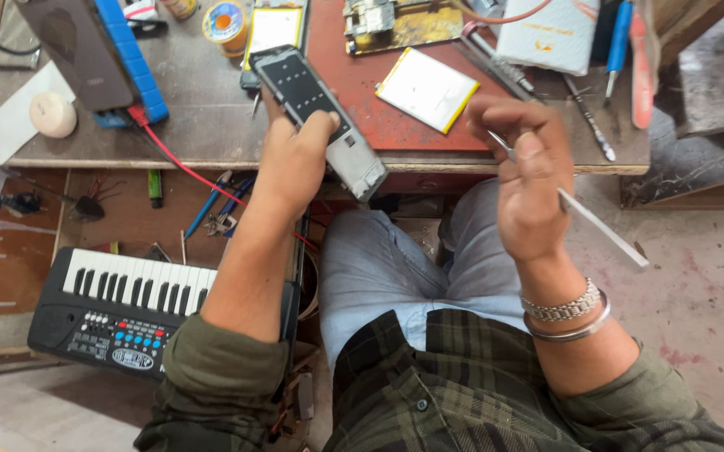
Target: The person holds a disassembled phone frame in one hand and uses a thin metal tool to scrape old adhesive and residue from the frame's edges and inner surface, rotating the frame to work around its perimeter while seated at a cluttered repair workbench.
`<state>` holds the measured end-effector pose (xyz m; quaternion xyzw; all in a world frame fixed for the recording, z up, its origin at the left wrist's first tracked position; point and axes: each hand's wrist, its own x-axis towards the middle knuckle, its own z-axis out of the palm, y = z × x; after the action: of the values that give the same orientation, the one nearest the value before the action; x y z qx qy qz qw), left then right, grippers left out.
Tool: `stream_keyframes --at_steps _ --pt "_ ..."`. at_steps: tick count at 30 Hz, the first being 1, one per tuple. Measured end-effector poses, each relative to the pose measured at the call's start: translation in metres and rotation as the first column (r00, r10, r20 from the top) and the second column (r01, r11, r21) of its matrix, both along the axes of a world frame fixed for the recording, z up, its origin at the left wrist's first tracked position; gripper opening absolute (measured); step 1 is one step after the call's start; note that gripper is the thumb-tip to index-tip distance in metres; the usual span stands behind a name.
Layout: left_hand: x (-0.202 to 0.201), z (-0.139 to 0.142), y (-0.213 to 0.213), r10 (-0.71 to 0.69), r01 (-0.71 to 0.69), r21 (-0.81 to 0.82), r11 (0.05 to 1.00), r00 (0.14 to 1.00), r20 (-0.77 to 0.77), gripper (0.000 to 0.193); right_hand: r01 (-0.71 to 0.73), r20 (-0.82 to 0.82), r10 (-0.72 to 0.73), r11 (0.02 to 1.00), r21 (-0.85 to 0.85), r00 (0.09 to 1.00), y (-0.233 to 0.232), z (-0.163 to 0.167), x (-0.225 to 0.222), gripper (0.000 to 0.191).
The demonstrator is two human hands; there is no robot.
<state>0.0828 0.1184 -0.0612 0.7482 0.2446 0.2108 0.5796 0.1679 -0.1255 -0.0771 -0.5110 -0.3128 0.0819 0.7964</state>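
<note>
My left hand (295, 159) grips an opened phone (316, 113), its dark inner side facing up, held tilted over the front edge of the wooden workbench (211, 134). My right hand (525, 167) is raised to the right of it and pinches thin metal tweezers (500, 142); a long white flat strip (605, 230) also sticks out of this hand toward the lower right. A flat white battery with a yellow edge (427, 88) lies on the red mat (354, 79) between the two hands.
On the bench lie a dark phone back on a blue holder (86, 50), a circuit board (395, 21), screwdrivers (596, 117), a solder tin (224, 23) and a white round puck (52, 115). A small toy keyboard (123, 305) sits on the floor at the left, beside my knees.
</note>
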Motion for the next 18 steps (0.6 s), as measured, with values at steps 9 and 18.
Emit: stream_keyframes --at_steps 9,18 --pt "0.001 -0.019 0.011 -0.123 0.059 0.252 0.966 0.962 0.245 0.057 0.060 0.046 -0.053 0.985 -0.161 0.998 -0.002 -0.013 0.001 0.039" --pt "-0.004 -0.027 0.013 -0.156 0.119 0.137 0.983 0.938 0.310 0.060 0.129 0.336 0.043 0.872 -0.472 0.941 0.013 0.029 -0.011 0.017"
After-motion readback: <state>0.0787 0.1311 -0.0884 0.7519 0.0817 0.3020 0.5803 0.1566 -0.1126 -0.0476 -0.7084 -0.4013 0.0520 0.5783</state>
